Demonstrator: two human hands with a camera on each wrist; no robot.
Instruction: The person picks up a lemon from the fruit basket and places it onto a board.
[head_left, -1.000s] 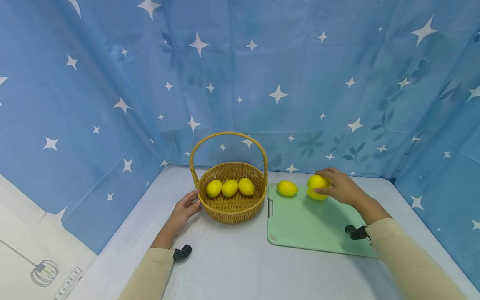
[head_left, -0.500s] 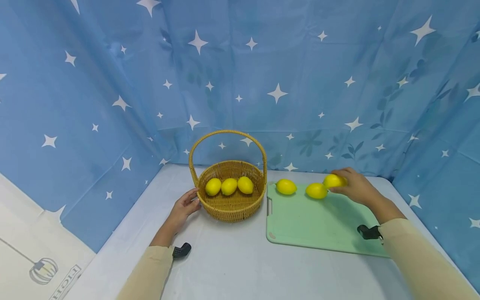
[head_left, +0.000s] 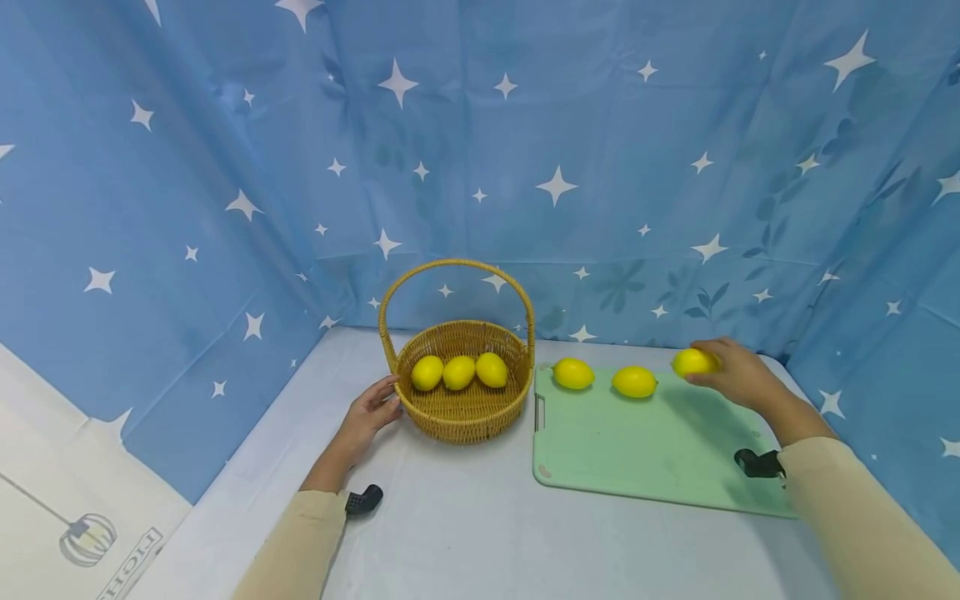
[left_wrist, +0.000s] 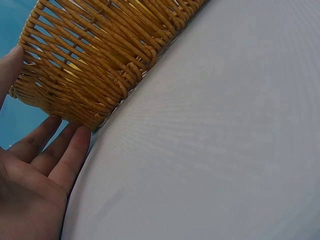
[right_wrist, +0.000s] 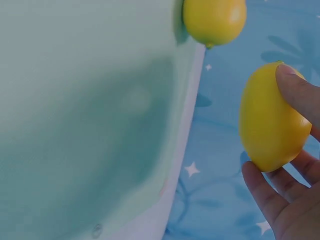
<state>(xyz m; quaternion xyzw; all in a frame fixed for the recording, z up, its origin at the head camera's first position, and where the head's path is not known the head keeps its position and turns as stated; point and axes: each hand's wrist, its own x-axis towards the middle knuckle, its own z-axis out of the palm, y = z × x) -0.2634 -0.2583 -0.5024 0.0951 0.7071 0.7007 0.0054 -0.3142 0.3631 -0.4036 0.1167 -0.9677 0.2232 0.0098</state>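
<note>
Between the thumb and fingers of my right hand point(head_left: 738, 377) is a yellow lemon point(head_left: 694, 362), held above the far right part of a green cutting board point(head_left: 630, 454). The right wrist view shows this lemon point(right_wrist: 272, 120) pinched at its two ends. Two more lemons lie along the board's back edge, a left lemon point(head_left: 573, 374) and a middle lemon point(head_left: 633, 382). My left hand point(head_left: 367, 417) touches the left side of a wicker basket point(head_left: 461, 432) with its fingers fairly straight; in the left wrist view its fingertips rest against the weave. Three lemons point(head_left: 459, 372) sit in a row inside the basket.
A tall arched handle point(head_left: 457, 262) rises over the basket. The board lies right beside the basket on a white-covered table point(head_left: 465, 533). A blue star-patterned curtain point(head_left: 480, 167) hangs close behind the table and along its sides.
My right hand has carried its lemon to the right, away from the middle lemon, which it overlapped earlier. The left hand and the basket stay in place.
</note>
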